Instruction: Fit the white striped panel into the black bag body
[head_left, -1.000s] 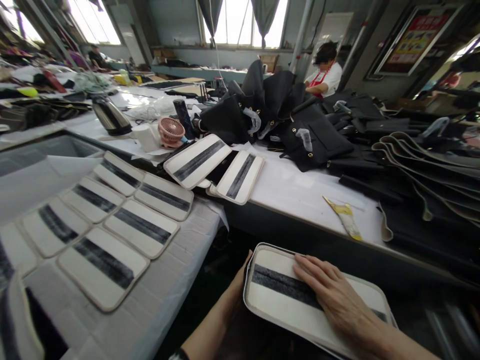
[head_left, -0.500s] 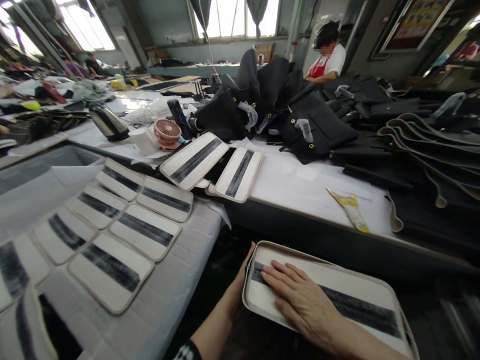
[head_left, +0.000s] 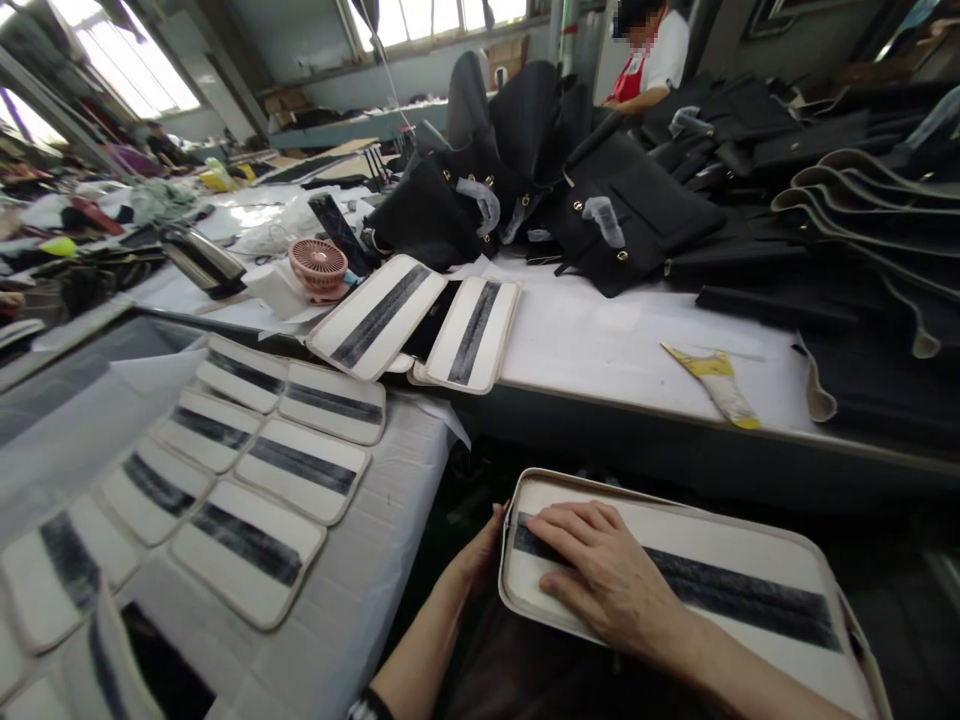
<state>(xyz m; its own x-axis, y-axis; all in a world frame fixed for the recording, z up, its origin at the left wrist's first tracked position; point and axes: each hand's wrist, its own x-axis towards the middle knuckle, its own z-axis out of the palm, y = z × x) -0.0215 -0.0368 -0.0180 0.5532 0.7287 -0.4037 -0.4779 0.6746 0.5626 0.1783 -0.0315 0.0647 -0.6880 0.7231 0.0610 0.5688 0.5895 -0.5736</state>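
A cream panel with a dark strip down its middle [head_left: 720,570] lies across my lap at the bottom of the view. My right hand [head_left: 600,575] rests flat on its left end, fingers stretched over the dark strip. My left hand [head_left: 484,550] holds the panel's left edge from underneath; only the thumb side shows. Several matching panels [head_left: 247,540] lie in rows on the white cloth to my left.
Two more panels [head_left: 420,320] lean at the edge of the white table ahead, near a pink fan [head_left: 319,268] and a kettle [head_left: 201,260]. A yellow tube [head_left: 720,385] lies on the table. Black bags [head_left: 592,200] are piled behind; a person in a red apron [head_left: 645,60] works beyond.
My right hand slid leftward along the dark strip from the panel's middle to its left end. The view tipped downward a little.
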